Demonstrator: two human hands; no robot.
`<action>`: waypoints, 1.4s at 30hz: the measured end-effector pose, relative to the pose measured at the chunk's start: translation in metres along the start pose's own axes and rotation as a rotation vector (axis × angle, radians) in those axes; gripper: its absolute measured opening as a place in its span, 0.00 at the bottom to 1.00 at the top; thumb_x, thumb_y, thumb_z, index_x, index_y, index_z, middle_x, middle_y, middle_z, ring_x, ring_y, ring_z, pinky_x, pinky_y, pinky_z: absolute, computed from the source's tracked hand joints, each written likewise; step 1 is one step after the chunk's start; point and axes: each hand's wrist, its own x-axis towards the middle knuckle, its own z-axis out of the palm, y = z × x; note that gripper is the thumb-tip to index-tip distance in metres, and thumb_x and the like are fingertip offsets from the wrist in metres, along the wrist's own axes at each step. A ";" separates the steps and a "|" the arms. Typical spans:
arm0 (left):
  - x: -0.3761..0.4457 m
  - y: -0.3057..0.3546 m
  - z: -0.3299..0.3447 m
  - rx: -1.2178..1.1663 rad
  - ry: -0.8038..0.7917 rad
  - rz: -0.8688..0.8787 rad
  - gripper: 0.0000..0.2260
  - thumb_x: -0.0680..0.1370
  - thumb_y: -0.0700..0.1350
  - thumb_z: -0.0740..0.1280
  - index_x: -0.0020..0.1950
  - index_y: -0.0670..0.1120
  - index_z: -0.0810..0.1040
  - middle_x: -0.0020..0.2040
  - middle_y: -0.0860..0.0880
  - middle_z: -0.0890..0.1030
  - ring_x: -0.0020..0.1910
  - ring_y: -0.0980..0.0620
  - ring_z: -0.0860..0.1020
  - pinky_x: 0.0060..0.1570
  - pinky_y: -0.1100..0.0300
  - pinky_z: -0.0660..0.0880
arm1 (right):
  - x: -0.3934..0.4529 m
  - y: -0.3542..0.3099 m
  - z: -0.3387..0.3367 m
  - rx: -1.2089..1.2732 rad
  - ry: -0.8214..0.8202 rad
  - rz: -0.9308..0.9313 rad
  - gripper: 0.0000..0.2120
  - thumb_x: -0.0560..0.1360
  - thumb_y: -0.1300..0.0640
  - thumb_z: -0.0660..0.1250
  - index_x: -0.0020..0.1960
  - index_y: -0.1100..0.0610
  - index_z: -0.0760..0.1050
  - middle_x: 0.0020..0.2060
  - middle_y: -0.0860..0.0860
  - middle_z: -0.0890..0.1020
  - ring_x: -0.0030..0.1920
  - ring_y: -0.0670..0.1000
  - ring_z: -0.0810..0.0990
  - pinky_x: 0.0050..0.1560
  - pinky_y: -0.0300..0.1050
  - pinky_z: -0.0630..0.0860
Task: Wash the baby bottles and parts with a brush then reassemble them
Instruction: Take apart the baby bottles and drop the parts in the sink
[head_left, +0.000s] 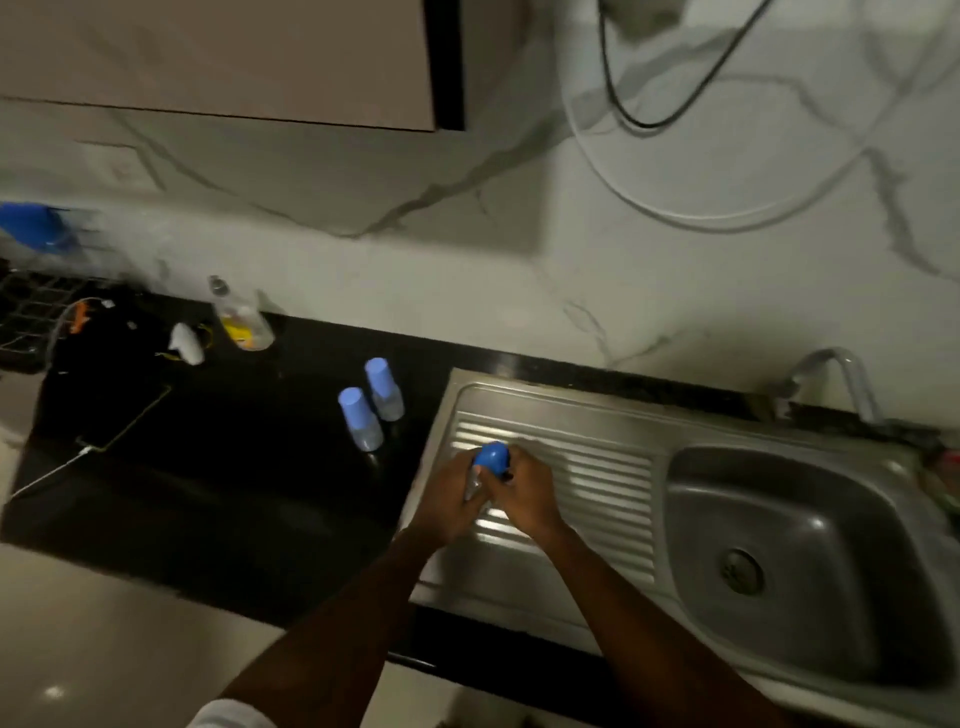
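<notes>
Head view looked down on a dim kitchen counter, where both hands met over the ribbed drainboard (597, 467) of the steel sink (800, 561). The left hand (449, 506) was curled round the clear body of a baby bottle (475, 486), and the right hand (524, 496) was wrapped close against its upper part, fingers bent just under the blue cap (492, 457); so both grips were closed on the one bottle, held above the drainboard rather than set down on it. Two more capped bottles (371, 410) stood upright side by side on the black countertop (208, 467), just left of the sink's edge, looking finished. From that I judged the washing to be largely over and this to be the reassembly of a last bottle, the cap or collar being seated. To do it well, the left hand ought to keep the body steady and upright while the right turns or presses squarely, since a wet collar started crooked will cross-thread or leak. Wet plastic slips, so working low over the drainboard was sensible. I could not tell from the blur whether the cap was fully home. The tap (836, 379) stood at the far side, no water visibly running.
</notes>
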 end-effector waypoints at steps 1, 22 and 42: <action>0.003 0.006 0.015 -0.030 -0.026 0.016 0.22 0.79 0.49 0.67 0.72 0.43 0.72 0.65 0.50 0.78 0.63 0.57 0.76 0.65 0.64 0.70 | -0.004 0.005 -0.012 0.003 0.021 0.005 0.14 0.72 0.50 0.77 0.54 0.55 0.81 0.40 0.46 0.82 0.38 0.43 0.79 0.40 0.25 0.69; -0.014 0.167 0.199 0.122 -0.403 0.206 0.15 0.81 0.52 0.65 0.66 0.46 0.72 0.56 0.45 0.81 0.54 0.43 0.81 0.48 0.51 0.76 | -0.145 0.108 -0.173 -0.037 0.534 0.402 0.17 0.80 0.43 0.66 0.49 0.58 0.77 0.36 0.47 0.80 0.34 0.41 0.77 0.36 0.31 0.71; 0.036 0.209 0.355 -0.065 -0.311 -0.241 0.26 0.76 0.54 0.74 0.70 0.46 0.71 0.55 0.47 0.82 0.49 0.52 0.81 0.44 0.62 0.72 | -0.087 0.268 -0.300 -0.003 0.284 0.343 0.14 0.77 0.46 0.72 0.57 0.54 0.77 0.43 0.47 0.82 0.41 0.46 0.81 0.40 0.27 0.71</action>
